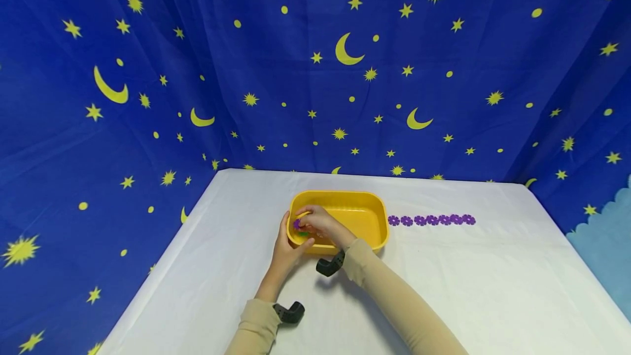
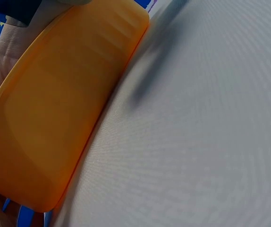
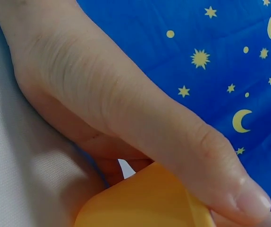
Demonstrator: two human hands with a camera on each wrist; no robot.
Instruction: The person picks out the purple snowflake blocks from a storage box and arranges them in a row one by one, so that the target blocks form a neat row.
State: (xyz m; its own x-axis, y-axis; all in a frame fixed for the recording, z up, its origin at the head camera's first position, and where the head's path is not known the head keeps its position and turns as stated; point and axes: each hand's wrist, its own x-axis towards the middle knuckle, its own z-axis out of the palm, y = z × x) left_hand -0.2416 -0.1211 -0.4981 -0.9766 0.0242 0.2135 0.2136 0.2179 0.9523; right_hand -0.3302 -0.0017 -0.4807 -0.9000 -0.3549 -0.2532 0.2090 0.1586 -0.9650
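A yellow plastic bin sits on the white table. My left hand holds its left end, with the thumb by the near rim and the fingers along the left wall. Over the near rim, my right hand reaches into the bin's left part. Its bent fingers pinch a purple flower-shaped disc, partly covered by the fingertips. Just below lies a small green piece, mostly hidden. In the right wrist view the right thumb crosses above a yellow bin wall. The left wrist view shows the bin's outer wall.
Right of the bin, several purple flower-shaped discs lie in a straight row, the rightmost ones touching or overlapping. A white cloth covers the table. Blue curtains with yellow stars and moons stand behind and at the sides.
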